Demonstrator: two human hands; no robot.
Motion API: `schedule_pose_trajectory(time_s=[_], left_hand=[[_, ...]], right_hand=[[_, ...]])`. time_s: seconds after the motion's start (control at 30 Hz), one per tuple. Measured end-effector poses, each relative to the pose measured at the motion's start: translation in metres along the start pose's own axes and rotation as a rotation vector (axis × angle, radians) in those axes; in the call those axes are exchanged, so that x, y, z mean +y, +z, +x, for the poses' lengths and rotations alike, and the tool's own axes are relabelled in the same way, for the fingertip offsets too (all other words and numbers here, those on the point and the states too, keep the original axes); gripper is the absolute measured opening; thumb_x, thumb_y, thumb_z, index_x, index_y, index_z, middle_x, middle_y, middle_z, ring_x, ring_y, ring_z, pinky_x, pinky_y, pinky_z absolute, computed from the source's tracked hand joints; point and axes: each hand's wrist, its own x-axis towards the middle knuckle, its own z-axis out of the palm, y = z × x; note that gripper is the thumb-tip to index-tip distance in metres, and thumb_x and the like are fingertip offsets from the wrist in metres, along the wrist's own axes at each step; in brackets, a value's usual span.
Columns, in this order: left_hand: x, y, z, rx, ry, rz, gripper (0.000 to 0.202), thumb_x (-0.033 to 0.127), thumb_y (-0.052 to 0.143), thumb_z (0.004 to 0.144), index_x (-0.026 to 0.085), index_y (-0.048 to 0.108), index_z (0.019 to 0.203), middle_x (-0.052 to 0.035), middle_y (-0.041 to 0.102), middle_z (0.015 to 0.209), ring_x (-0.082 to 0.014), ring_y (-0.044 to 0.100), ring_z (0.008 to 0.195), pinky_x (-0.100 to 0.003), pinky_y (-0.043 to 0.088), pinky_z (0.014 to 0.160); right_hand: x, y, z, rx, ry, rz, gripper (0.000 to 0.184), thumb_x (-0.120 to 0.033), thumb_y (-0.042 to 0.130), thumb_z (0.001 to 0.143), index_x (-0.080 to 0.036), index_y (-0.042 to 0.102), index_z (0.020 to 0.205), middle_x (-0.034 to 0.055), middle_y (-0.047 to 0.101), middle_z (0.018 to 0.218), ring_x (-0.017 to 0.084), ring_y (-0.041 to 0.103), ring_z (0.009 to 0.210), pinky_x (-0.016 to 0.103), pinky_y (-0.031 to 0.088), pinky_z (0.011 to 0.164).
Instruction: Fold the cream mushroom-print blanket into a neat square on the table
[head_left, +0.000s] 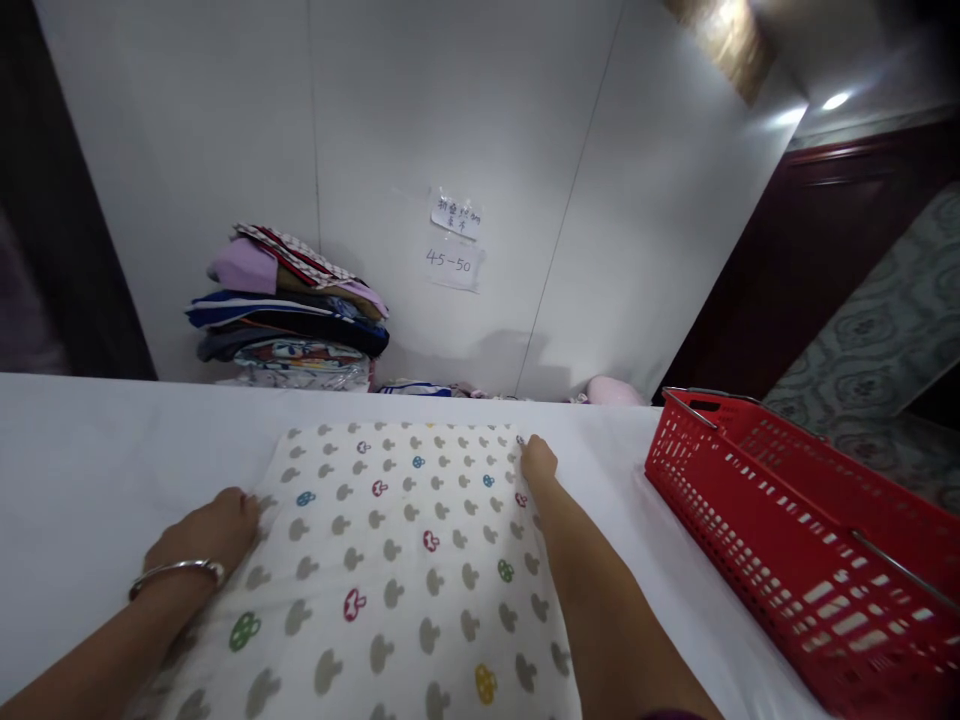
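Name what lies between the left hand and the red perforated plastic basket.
In the head view, from left hand to basket: the white mushroom-printed cloth, the right hand at its far corner, then a strip of white tabletop.

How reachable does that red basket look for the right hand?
Yes, probably within reach: the right hand is at the far right corner of the patterned cloth, with only white tabletop showing between it and the red basket.

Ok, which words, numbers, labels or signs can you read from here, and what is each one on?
"45-50": on the lower paper on the wall.
Upper paper: handwritten characters, too small and blurred to read surely.
Cloth and basket: no readable text.
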Motion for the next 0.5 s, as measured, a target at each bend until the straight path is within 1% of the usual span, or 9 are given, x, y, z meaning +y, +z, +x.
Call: schedule_pose_trajectory(time_s=[0.07,0.2,0.37,0.47,0.5], left_hand=[[0.001,-0.001,-0.001,-0.052,-0.018,0.058,0.041,0.041,0.027,0.083,0.016,0.055,0.099,-0.0177,0.065,0.103,-0.0326,0.063,0.084,-0.035,0.045,0.064],[0.004,-0.004,-0.005,-0.067,-0.02,0.091,0.041,0.039,0.022,0.085,0.016,0.054,0.097,-0.0173,0.064,0.104,-0.031,0.062,0.085,-0.034,0.044,0.066],[0.003,-0.002,-0.006,-0.051,-0.019,0.099,0.041,0.04,0.021,0.086,0.017,0.053,0.096,-0.0173,0.064,0.104,-0.0307,0.062,0.086,-0.034,0.044,0.066],[-0.001,0.002,-0.004,-0.028,0.003,0.071,0.039,0.039,0.023,0.086,0.016,0.054,0.094,-0.0181,0.065,0.099,-0.0313,0.063,0.083,-0.036,0.044,0.067],[-0.002,0.003,-0.004,-0.012,0.016,0.031,0.039,0.038,0.024,0.085,0.015,0.055,0.092,-0.0192,0.065,0.097,-0.032,0.063,0.082,-0.038,0.044,0.067]], right_hand=[[0.0,0.002,0.003,0.005,-0.01,-0.02,0.025,-0.028,0.033,0.093,-0.016,0.052,0.106,0.0125,0.06,0.107,0.02,0.059,0.096,0.028,0.041,0.075],[-0.002,0.005,0.013,-0.017,-0.032,-0.054,0.031,-0.037,0.035,0.093,-0.015,0.051,0.106,0.013,0.062,0.104,0.021,0.06,0.094,0.028,0.042,0.073],[-0.008,0.007,0.019,-0.024,-0.062,-0.073,0.029,-0.029,0.03,0.095,-0.015,0.052,0.107,0.0131,0.061,0.107,0.019,0.059,0.096,0.026,0.04,0.075],[-0.011,0.005,0.019,-0.028,-0.076,-0.065,0.03,-0.029,0.029,0.095,-0.014,0.051,0.108,0.0139,0.06,0.107,0.02,0.059,0.097,0.027,0.04,0.076],[-0.011,0.003,0.017,-0.034,-0.082,-0.062,0.03,-0.029,0.029,0.095,-0.014,0.052,0.107,0.014,0.06,0.107,0.02,0.059,0.097,0.028,0.04,0.076]])
